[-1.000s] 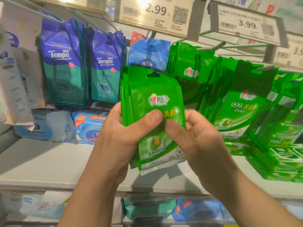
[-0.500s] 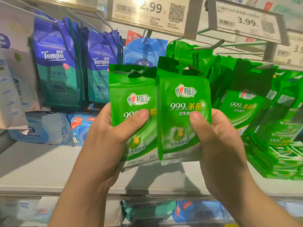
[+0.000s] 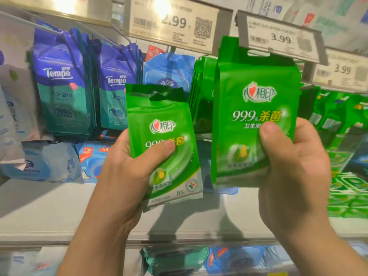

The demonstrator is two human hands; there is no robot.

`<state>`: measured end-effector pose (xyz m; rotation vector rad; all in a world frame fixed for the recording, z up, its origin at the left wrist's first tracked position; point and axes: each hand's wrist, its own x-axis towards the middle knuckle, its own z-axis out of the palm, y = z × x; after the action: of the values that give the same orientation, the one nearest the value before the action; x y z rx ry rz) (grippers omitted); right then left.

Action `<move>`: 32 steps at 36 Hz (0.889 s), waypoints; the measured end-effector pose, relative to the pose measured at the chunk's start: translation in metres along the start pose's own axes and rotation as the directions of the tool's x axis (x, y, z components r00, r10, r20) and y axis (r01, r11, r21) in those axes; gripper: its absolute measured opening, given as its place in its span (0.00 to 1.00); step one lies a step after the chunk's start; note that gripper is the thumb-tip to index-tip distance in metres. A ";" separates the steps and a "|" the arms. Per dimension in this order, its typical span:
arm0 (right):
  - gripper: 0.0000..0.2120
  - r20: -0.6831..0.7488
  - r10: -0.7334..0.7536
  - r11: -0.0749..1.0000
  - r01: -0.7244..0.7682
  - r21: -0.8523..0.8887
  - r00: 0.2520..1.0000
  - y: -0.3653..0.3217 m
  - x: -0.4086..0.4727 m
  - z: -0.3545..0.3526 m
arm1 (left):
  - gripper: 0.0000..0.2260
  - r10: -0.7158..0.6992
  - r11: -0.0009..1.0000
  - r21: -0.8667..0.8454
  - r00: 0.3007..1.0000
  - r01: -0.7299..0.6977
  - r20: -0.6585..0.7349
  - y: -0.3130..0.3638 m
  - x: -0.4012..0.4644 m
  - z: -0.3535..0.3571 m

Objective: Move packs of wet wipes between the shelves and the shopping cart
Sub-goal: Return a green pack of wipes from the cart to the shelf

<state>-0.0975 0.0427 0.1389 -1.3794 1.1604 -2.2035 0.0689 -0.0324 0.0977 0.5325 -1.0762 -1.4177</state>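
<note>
My left hand (image 3: 127, 172) grips a small stack of green wet-wipe packs (image 3: 159, 116), thumb across the front. My right hand (image 3: 294, 168) grips another green wet-wipe pack (image 3: 256, 80), raised higher, its hang hole close under the 3.99 price tag (image 3: 278, 37). More green packs (image 3: 201, 92) hang on a peg behind, between my two hands. The shopping cart is out of view.
Purple and teal Tempo packs (image 3: 61, 84) hang at the left, a blue pack (image 3: 169, 66) in the middle. Green packs (image 3: 342, 120) hang and lie at the right. Blue wipe packs (image 3: 49, 162) lie on the grey shelf (image 3: 49, 206). Price tags line the rail above.
The single stack held in both hands was split in two. My right hand has lifted its pack up and to the right, toward the peg under the price tag; the left stays low.
</note>
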 end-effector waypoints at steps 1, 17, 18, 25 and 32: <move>0.07 -0.005 0.006 1.000 -0.006 -0.003 1.000 -0.001 0.002 0.001 | 0.16 -0.005 1.000 -0.006 1.000 0.005 0.002 0.000 0.000 0.001; 0.07 -0.058 -0.027 0.997 0.022 -0.076 0.998 0.008 0.007 0.000 | 0.17 -0.049 0.997 -0.059 0.999 0.050 0.008 -0.004 0.001 -0.001; 0.07 -0.058 -0.036 0.997 0.031 -0.075 0.998 0.007 0.009 0.001 | 0.17 -0.052 0.997 -0.060 0.999 0.053 0.005 -0.004 0.001 0.000; 0.10 -0.042 0.007 1.000 -0.008 -0.027 0.999 0.013 0.016 0.001 | 0.18 -0.072 0.997 -0.025 0.997 0.072 -0.015 -0.006 0.001 0.001; 0.11 -0.057 0.141 0.990 -0.139 0.030 0.988 0.024 0.008 0.001 | 0.22 -0.101 0.995 -0.002 0.994 0.101 -0.028 -0.003 -0.002 -0.001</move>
<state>-0.1048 0.0220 0.1262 -1.1918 1.2052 -2.1654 0.0684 -0.0318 0.0940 0.6127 -1.0387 -1.4943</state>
